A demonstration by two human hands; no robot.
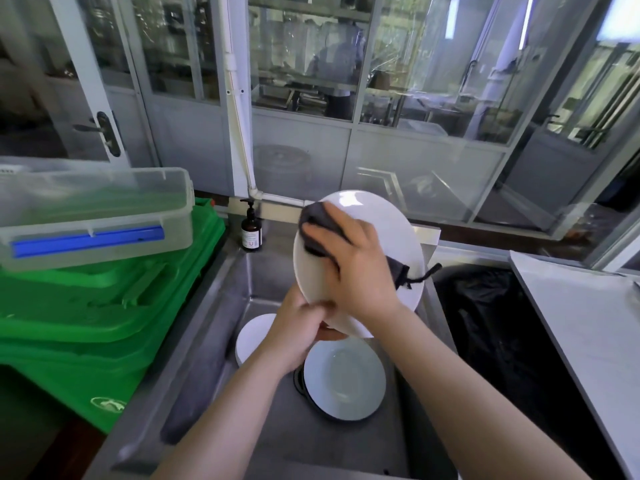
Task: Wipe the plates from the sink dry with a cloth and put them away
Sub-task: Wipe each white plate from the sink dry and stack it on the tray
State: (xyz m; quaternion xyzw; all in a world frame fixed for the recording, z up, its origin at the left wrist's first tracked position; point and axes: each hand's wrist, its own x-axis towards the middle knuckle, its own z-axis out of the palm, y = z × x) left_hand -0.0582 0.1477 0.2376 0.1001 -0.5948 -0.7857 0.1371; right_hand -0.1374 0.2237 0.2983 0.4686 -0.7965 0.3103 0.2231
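A large white plate (391,233) stands tilted on edge above the steel sink (242,271). My left hand (299,329) grips its lower rim from below. My right hand (353,261) presses a dark grey cloth (317,220) flat against the plate's face; a cloth corner with a loop hangs out at the right. Down in the sink lie a white deep plate (346,379), resting on a dark-rimmed dish, and a second white plate (251,337) partly hidden behind my left wrist.
Green plastic crates (104,306) are stacked left of the sink with a clear lidded box (93,216) on top. A brown pump bottle (251,230) stands at the sink's back corner. A bin with a black bag (491,323) and a white counter (588,323) are on the right.
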